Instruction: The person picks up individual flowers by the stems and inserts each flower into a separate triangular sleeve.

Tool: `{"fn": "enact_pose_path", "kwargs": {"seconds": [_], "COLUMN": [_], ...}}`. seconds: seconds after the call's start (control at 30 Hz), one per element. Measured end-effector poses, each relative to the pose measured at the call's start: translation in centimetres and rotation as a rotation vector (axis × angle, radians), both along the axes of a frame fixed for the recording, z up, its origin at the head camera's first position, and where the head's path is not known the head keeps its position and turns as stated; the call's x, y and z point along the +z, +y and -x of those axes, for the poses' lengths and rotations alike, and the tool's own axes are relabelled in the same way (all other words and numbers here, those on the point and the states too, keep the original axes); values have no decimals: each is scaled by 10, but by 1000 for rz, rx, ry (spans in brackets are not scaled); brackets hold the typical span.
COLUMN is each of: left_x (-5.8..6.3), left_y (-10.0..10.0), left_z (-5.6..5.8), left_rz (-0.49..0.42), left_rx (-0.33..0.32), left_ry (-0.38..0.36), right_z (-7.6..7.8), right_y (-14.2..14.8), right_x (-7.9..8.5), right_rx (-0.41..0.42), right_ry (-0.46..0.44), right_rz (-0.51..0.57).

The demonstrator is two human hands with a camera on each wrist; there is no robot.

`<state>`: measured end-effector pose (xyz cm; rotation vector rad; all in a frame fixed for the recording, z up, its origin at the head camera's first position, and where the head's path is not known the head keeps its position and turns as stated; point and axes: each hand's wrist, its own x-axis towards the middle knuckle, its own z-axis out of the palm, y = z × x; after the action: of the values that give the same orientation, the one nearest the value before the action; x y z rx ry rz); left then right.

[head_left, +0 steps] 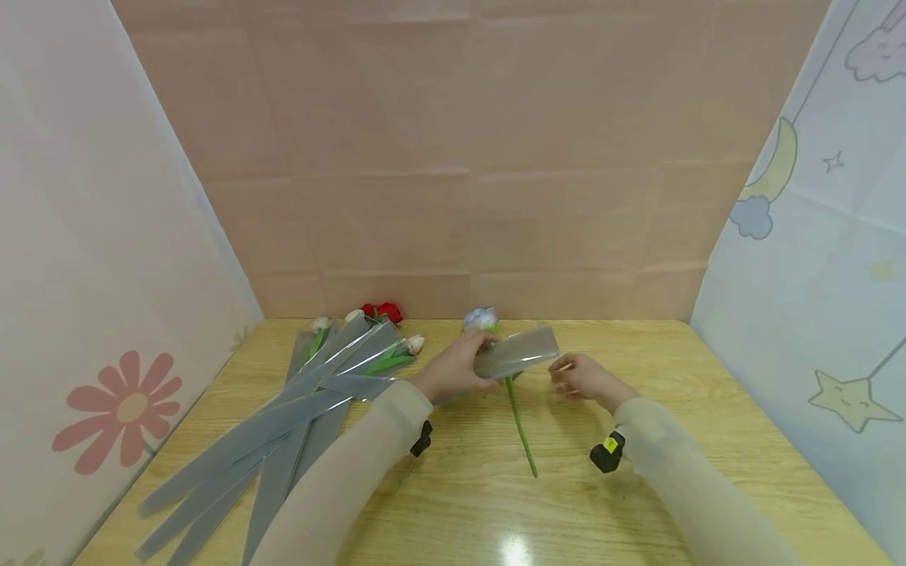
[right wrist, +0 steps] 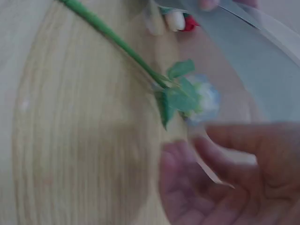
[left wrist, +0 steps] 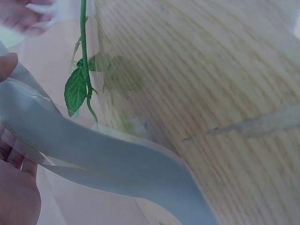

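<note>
My left hand (head_left: 456, 368) grips a translucent grey plastic flower sleeve (head_left: 522, 352) at its left part, thumb on one face and fingers on the other in the left wrist view. The sleeve is held above an artificial flower with a pale blue head (head_left: 480, 318) and a green stem (head_left: 522, 432) on the table. The sleeve hides the upper part of the stem in the head view; green leaves (right wrist: 180, 91) show in the right wrist view. My right hand (head_left: 583, 379), fingers loosely bent and holding nothing, hovers just right of the sleeve's end.
On the left of the wooden table (head_left: 708, 440) lies a fanned pile of long plastic sleeves (head_left: 283, 424) with white tulips (head_left: 414, 343) and a red flower (head_left: 388, 313) inside or among them. A pinkish-brown backdrop (head_left: 467, 157) rises behind, with printed cloth on both sides.
</note>
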<state>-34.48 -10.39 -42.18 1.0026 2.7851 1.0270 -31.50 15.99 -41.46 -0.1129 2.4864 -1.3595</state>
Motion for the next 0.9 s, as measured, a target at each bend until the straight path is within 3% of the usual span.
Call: {"fn": "enact_pose_path", "kwargs": {"seconds": [0.1, 0.23, 0.6, 0.77, 0.9], "left_x": [0, -1, -5, -2, 0], "left_y": [-1, -2, -6, -8, -11], "left_z": [1, 3, 5, 3, 4], "left_rz": [-10, -23, -43, -47, -39], "left_rx": [4, 4, -7, -2, 16], "left_ry": [0, -1, 18, 13, 0], "right_z": [-2, -6, 8, 4, -2], "right_y": [-16, -40, -63, -48, -21], "right_x": [-6, -11, -33, -37, -23], "right_rx": [143, 173, 11, -58, -100], "right_ry": [-95, -90, 93, 113, 90], "right_rz": [-106, -139, -136, -116, -72]}}
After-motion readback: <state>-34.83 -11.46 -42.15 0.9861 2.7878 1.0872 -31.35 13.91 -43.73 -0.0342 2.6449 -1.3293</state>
